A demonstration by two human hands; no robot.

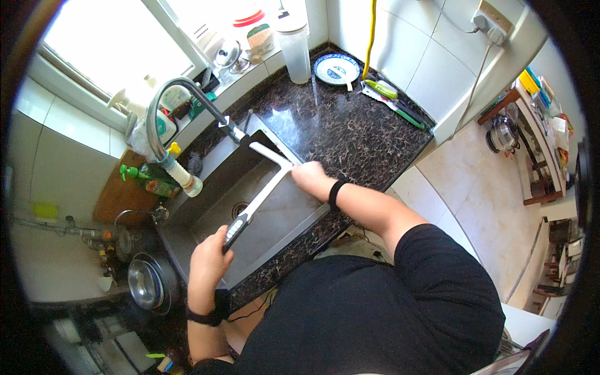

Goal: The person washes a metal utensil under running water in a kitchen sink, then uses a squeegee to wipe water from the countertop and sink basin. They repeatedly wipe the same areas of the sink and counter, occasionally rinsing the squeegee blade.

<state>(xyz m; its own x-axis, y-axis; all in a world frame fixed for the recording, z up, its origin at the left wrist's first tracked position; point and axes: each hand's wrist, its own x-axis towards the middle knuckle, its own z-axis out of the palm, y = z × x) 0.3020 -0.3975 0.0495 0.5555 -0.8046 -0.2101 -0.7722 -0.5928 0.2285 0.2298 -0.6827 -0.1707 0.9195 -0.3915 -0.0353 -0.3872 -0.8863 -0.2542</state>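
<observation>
A white squeegee (267, 192) with a grey-and-black grip slants across the stone-coloured sink (276, 225). Around the lower end of its handle my left hand (209, 257) is closed. My right hand (311, 178), curled into a fist, is at the right part of the squeegee's head, by the sink's right rim; its fingers hide that part of the head. Just beyond the head hangs the black spout end of the curved metal faucet (152, 110). The drain shows partly behind the handle.
On the dark marbled countertop (337, 136) stand a tall translucent pitcher (294, 54) and a blue-and-white plate (336, 69). A green-handled knife (403, 115) lies near a green vegetable (380, 89). Metal bowls (144, 283) sit left of the sink. Bottles line the windowsill.
</observation>
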